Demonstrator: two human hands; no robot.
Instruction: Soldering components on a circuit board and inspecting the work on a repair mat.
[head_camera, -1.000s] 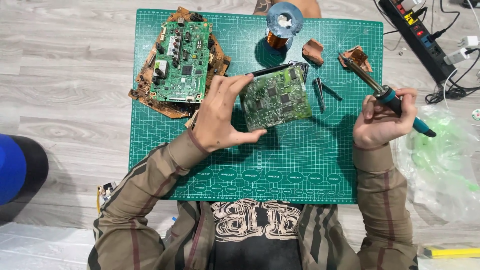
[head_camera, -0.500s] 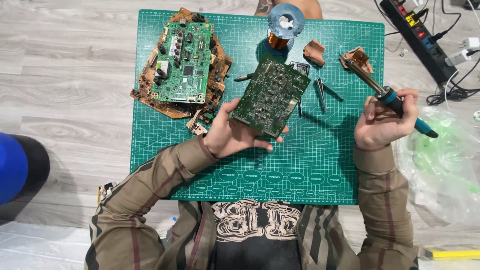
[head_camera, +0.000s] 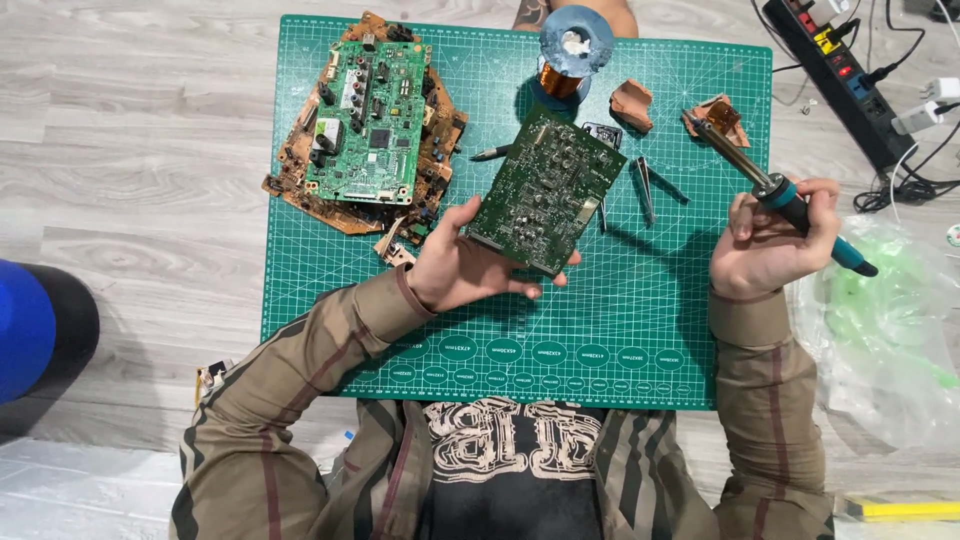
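My left hand (head_camera: 462, 268) holds a dark green circuit board (head_camera: 547, 190) lifted above the green cutting mat (head_camera: 640, 320), solder side up and tilted. My right hand (head_camera: 772, 245) grips a soldering iron (head_camera: 780, 190) with a teal handle, its metal tip pointing up-left toward a brown scrap (head_camera: 722, 115). The two hands are apart, the iron well to the right of the board.
A pile of circuit boards (head_camera: 365, 115) lies at the mat's upper left. A solder spool (head_camera: 572, 45), brown plastic pieces (head_camera: 632, 102) and tweezers (head_camera: 645, 185) lie near the top. A power strip (head_camera: 840, 75) with cables sits upper right, a clear plastic bag (head_camera: 885, 330) at right.
My left hand has picked the dark green board up off the mat and turned it, raising it toward me. My right hand with the soldering iron has barely moved.
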